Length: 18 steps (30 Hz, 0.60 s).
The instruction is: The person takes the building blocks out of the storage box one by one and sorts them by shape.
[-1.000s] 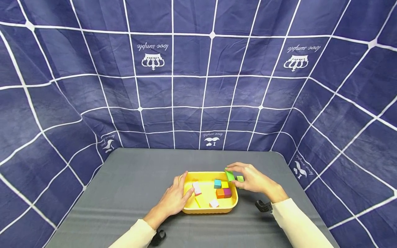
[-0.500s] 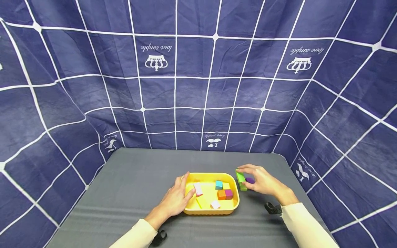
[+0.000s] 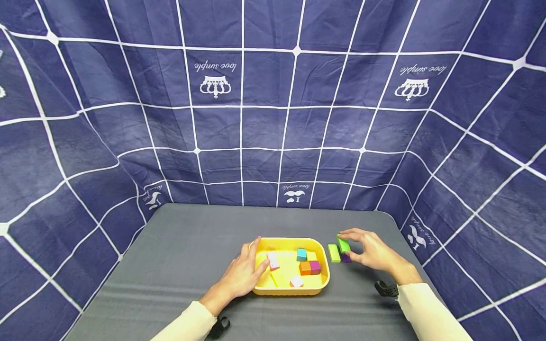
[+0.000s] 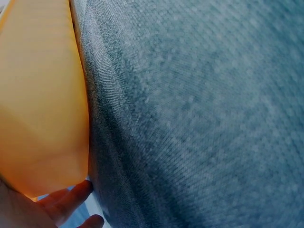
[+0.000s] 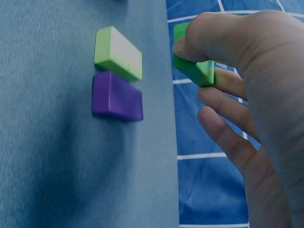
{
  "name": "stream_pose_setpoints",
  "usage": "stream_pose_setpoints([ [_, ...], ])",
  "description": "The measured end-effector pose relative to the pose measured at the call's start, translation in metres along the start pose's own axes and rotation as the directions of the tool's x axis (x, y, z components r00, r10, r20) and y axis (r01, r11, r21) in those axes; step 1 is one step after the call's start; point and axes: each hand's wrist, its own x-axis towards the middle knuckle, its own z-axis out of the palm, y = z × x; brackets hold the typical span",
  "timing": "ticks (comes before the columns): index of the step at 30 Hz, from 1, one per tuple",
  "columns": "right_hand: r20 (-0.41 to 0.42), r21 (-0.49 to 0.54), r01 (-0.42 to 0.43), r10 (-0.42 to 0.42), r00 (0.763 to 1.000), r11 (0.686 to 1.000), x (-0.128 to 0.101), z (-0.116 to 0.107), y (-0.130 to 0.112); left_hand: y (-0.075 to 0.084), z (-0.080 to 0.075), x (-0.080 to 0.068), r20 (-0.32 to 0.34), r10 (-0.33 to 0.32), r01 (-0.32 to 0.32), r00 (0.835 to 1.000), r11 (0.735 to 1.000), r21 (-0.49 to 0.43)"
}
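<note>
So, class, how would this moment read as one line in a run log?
left hand: rests on yellow tray rim | right hand: pinches green block, lifted | light green block, purple block: side by side on grey table

Bright, even light; edges bow (wide lens); left wrist view seems blurred.
</note>
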Motion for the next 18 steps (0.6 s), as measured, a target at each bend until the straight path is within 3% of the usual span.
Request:
stream_pose_setpoints([
  [18,-0.025,0.046,-0.041,0.042,0.999,0.998,-0.029,0.004,0.027,-0.002,0.002,0.002,-0.007,-0.006,0.006,1.000,1.000,0.003],
])
